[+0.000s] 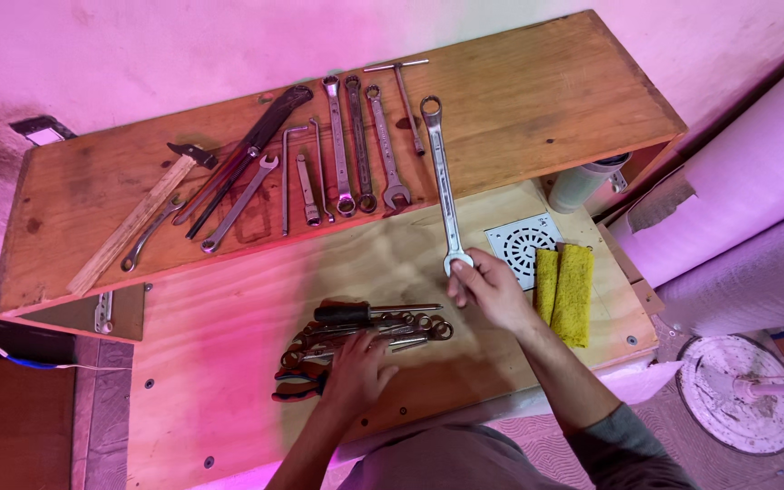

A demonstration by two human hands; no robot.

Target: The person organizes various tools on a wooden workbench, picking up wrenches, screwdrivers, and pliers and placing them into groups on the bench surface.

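Gripping the open end of a long combination wrench (443, 181), the right hand (487, 290) had its fingers curled shut around the jaw end, with the shaft running toward twelve o'clock so that the ring end lay on the raised wooden shelf (546, 100). At eight o'clock from it, the left hand (356, 367) rested palm down, fingers loosely spread, on a heap of wrenches (383, 331) on the plywood board (210, 363); whether it pinched one could not be told. A black-handled screwdriver (365, 313) topped that heap, and red-handled pliers (294, 383) lay at its eight o'clock. At three o'clock of the right hand lay folded yellow cloths (566, 290) beside a white drain grate (519, 243). A row of spanners (360, 145) lined the shelf.
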